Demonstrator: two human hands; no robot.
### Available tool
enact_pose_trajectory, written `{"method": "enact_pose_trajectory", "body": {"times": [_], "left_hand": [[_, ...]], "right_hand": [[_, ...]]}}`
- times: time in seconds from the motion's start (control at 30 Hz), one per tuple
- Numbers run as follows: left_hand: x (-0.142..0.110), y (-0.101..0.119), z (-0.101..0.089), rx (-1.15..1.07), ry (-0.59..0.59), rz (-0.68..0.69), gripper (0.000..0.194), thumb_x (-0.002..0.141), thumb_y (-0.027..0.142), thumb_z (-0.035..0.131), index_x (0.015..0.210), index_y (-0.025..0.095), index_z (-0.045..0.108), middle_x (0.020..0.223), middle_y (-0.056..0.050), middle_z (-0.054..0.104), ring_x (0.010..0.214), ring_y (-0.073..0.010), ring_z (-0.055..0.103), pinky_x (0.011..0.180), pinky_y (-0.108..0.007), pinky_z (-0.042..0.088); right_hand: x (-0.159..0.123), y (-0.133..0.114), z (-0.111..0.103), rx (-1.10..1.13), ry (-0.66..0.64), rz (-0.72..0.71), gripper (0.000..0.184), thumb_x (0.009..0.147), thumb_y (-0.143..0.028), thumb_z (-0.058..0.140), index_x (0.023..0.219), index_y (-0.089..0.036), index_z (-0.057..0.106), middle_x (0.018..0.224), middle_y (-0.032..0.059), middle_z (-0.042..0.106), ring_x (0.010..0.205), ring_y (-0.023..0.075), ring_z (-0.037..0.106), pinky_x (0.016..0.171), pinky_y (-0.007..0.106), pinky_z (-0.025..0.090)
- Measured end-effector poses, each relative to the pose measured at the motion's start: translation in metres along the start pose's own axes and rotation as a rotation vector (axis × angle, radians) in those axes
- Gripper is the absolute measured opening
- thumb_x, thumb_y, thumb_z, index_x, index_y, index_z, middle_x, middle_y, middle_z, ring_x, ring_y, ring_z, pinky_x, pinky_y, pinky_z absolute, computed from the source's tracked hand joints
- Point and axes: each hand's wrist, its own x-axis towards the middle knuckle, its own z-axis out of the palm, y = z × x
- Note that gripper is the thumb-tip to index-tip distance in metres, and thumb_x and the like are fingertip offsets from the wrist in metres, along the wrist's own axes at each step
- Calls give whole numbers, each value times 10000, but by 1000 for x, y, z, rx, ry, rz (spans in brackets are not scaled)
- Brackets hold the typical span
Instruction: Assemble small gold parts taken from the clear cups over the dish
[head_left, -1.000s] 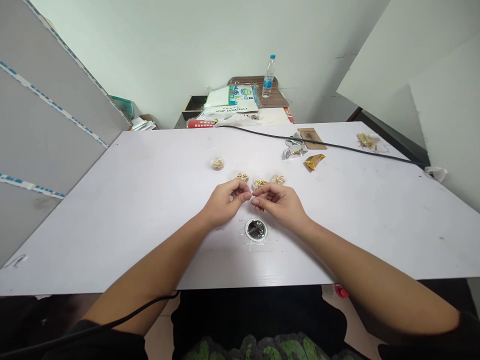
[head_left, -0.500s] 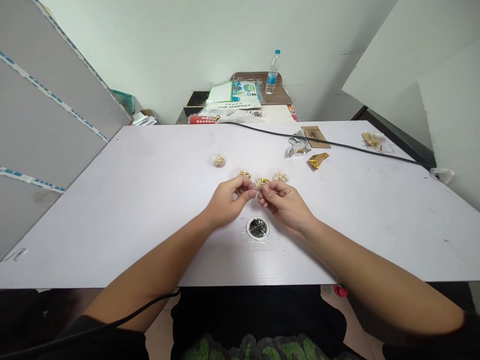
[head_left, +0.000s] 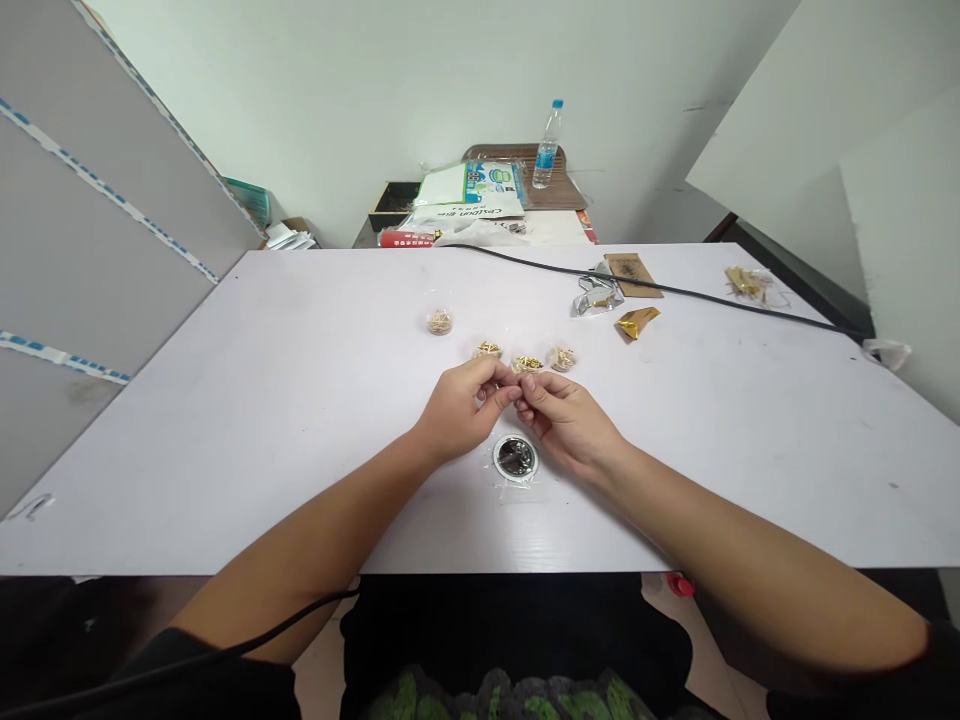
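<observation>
Just above the middle of the white table, my left hand (head_left: 474, 405) and my right hand (head_left: 559, 412) meet with fingertips pinched together. Whatever sits between the fingertips is too small to name. Right beyond them is a clear bag of gold pieces (head_left: 527, 364). A second bag of gold pieces (head_left: 487, 349) lies behind my left fingers, and a bag of pale pieces (head_left: 562, 358) lies behind my right. Farther left stands another small bag of pale sticks (head_left: 439, 321). Below my hands a round dark disc with a white rim (head_left: 516, 457) rests on clear film.
A black cable (head_left: 675, 288) crosses the table's far right part. Near it are a silver packet (head_left: 598, 300), a brown card (head_left: 634, 274), gold foil (head_left: 638, 323) and a bag with gold bits (head_left: 748, 284). Behind the table stands a water bottle (head_left: 547, 155) on a brown tray (head_left: 570, 190).
My fingertips have drawn closer together and sit slightly lower, apart from the middle bag of gold pieces, which shows more fully. The other things on the table lie as before.
</observation>
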Motion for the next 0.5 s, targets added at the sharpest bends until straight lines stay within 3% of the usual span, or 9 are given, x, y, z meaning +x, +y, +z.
{"method": "enact_pose_trajectory", "body": {"times": [0.3,0.5], "left_hand": [[-1,-3,-1,-12,57,-98,127,888,283,613,860,159,617,802,-39,661,697,-124,554,658,-269,456],[0,0,-2,-131,36,-140,145,884,303,621,859,160,617,798,-31,667,716,-123,588,677,-265,471]], "right_hand": [[0,-4,-2,-125,-64,-63,373,590,-406,896,870,-214,743,778,6,654,709,102,560,814,308,545],[0,-6,-5,-176,-89,-113,356,639,-418,866,871,-203,701,768,10,662,707,111,596,776,302,547]]}}
